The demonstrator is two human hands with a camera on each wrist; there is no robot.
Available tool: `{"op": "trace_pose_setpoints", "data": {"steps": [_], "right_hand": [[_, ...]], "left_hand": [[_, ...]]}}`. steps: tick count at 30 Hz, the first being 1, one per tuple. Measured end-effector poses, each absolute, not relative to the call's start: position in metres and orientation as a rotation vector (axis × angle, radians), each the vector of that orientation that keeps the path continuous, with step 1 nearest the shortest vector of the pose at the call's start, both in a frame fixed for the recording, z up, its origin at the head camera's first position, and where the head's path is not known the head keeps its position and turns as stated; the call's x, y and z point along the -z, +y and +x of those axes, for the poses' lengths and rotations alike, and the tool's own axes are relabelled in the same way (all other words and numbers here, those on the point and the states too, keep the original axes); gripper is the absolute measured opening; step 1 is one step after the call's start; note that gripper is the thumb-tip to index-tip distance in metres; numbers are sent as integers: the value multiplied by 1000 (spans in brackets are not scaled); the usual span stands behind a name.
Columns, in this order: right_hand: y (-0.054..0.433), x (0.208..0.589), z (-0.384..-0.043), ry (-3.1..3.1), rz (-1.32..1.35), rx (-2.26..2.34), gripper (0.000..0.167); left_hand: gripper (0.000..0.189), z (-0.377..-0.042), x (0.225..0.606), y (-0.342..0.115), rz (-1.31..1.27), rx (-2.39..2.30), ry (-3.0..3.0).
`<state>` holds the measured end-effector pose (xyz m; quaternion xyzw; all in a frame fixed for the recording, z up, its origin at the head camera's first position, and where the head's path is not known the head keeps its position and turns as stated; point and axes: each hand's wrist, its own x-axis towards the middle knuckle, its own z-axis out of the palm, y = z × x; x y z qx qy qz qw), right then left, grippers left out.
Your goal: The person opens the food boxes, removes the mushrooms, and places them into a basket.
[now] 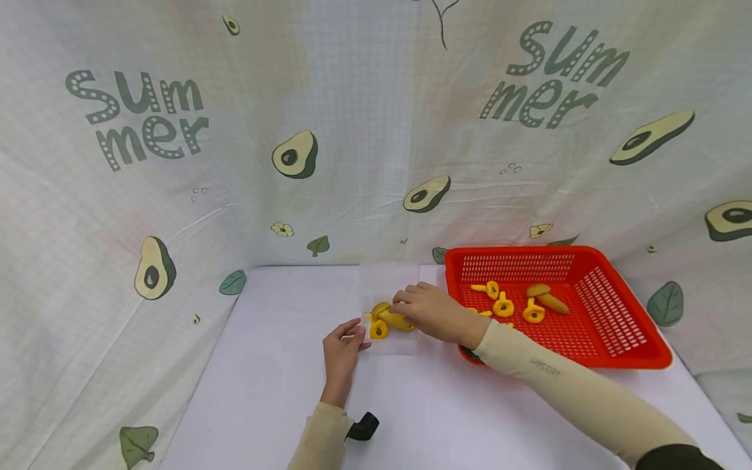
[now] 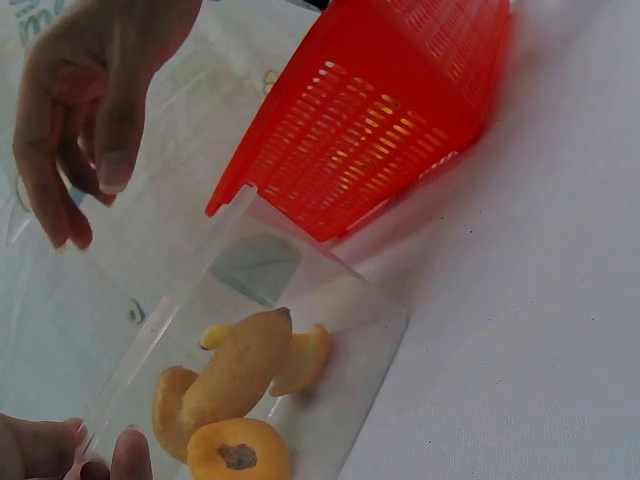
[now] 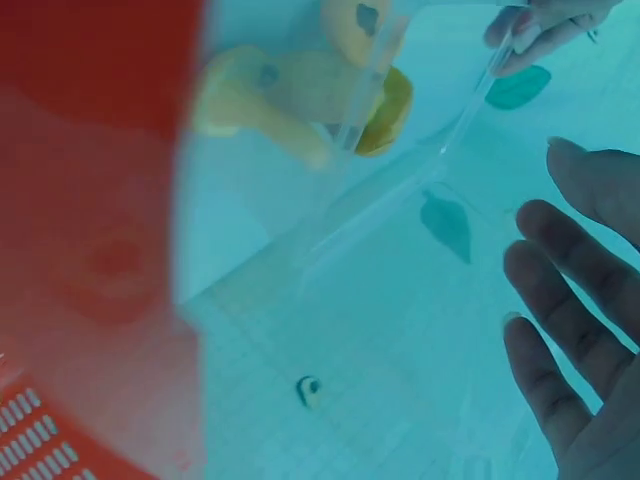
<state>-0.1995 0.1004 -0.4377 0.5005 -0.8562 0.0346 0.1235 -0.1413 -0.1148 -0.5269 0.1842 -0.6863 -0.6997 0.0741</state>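
A clear plastic box (image 2: 375, 300) stands on the table with several yellow mushrooms inside. Among them are a ring-topped yellow mushroom (image 1: 378, 329) and a darker, longer-stemmed mushroom (image 2: 240, 365). At the box's left side, my left hand (image 1: 341, 356) pinches its rim between thumb and fingers. Over the right part of the box hovers my right hand (image 1: 436, 313). Its fingers are loosely bent and apart, and the right wrist view shows nothing in that right hand (image 3: 585, 300).
Right of the box is a red perforated basket (image 1: 637, 326) holding more yellow mushrooms (image 1: 503, 305) and a brown-capped mushroom (image 1: 549, 300). Something dark green (image 1: 470, 354) shows at the basket's near left corner. A printed cloth (image 1: 352, 215) hangs behind the white table (image 1: 264, 365).
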Motion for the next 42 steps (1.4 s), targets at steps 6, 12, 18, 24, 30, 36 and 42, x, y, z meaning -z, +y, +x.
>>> {"op": "trace_pose_setpoints", "data": {"steps": [6,12,18,24,30,36,42], "right_hand": [[80,441,-198,-2541,1487,-62,41],[63,447,-198,-2571,1500,-9,44],[53,456,-203,-2637,1481,0,46],[49,462,-206,-2686,1487,-52,44],[46,469,-209,-2708,1489,-86,41],[44,475,-212,-2758,1483,-124,40],[43,479,-215,-2760,1496,-139,38]], "left_hand": [[33,-143,527,-116,534,2113,-2061],[30,-142,527,-115,524,2120,-2038],[28,-143,526,-115,508,2113,-2034],[27,-142,526,-115,510,2112,-2030],[27,-141,526,-116,511,2120,-2023],[26,-142,528,-116,511,2128,-2009],[27,-142,528,-116,510,2136,-2001]]}}
